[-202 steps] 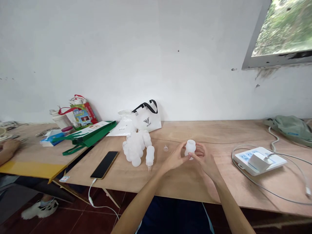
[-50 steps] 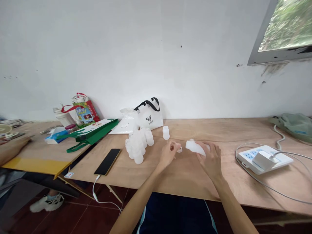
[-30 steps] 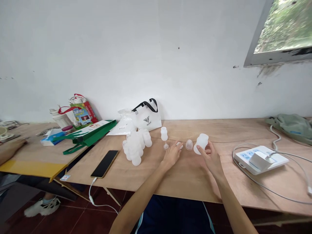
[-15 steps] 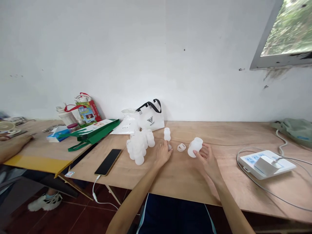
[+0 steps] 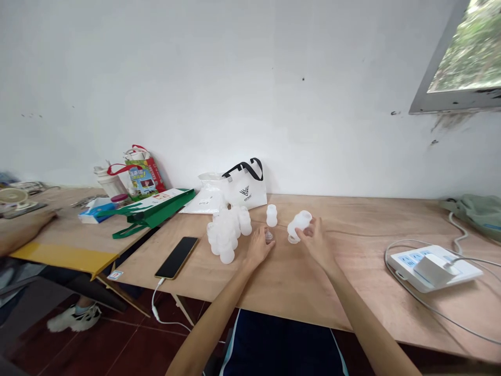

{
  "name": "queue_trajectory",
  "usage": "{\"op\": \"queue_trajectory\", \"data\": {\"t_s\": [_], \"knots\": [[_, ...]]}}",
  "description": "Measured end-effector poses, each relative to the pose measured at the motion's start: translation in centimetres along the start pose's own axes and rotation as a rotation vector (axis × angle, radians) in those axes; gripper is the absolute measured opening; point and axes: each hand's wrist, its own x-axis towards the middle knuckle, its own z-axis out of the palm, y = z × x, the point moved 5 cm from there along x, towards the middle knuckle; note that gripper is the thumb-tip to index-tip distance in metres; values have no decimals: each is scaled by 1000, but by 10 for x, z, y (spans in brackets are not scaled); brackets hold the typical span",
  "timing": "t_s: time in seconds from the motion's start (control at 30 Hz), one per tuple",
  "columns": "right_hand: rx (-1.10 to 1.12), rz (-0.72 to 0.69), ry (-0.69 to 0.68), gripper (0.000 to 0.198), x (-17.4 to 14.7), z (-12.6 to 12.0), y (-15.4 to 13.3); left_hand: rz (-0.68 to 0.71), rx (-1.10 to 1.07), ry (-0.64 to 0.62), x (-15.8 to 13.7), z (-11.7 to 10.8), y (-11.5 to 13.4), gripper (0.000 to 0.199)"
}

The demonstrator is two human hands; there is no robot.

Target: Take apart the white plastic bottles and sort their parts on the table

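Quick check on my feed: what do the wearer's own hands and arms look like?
The left hand and right hand are ungloved. The forearms show no sleeve, watch or cable; rings are too small to tell.

Bare forearms (image 5: 217,316) stretched forward, left grip (image 5: 258,247) curled low, right grip (image 5: 318,239) pinching.

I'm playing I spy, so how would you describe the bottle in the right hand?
Find the white bag with black handles by the wall. Come right and nearer across the wooden table to the right hand. The white bottle it holds is tilted; the lone bottle nearby stands upright.
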Motion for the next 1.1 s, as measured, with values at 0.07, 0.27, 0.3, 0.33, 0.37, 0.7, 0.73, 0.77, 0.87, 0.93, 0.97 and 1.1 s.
{"op": "queue_trajectory", "data": {"t_s": [0.07, 0.27, 0.3, 0.33, 0.37, 0.7, 0.73, 0.77, 0.87, 0.93, 0.97, 1.1], "knots": [[-166, 10, -41, 51, 31, 11, 2, -20, 7, 52, -9, -2, 5, 44], [-329, 101, -95, 48, 87, 44, 21, 48, 28, 83, -45, 1, 28, 22], [-343, 114, -116, 50, 90, 50, 24, 67, 18, 49, -49, 3, 31, 18], [-354, 122, -137, 51, 93, 54, 27, 82, 11, 9, -52, 5, 33, 16], [-363, 127, -156, 53, 94, 58, 29, 91, 13, -31, -54, 8, 35, 15], [-346, 37, -256, 51, 99, 74, 29, 174, 57, -136, -70, 13, 45, 14], [-342, 30, -254, 48, 100, 76, 29, 189, 51, -133, -72, 13, 45, 15], [-340, 27, -252, 45, 101, 77, 29, 198, 46, -133, -72, 13, 45, 15], [-340, 27, -244, 39, 103, 82, 30, 202, 32, -137, -73, 12, 43, 15], [-341, 25, -243, 39, 104, 86, 31, 200, 30, -135, -72, 12, 44, 14], [-340, 21, -245, 39, 104, 88, 31, 200, 31, -134, -73, 11, 45, 14], [-335, 0, -263, 46, 108, 97, 31, 211, 41, -123, -75, 10, 46, 14]]}}
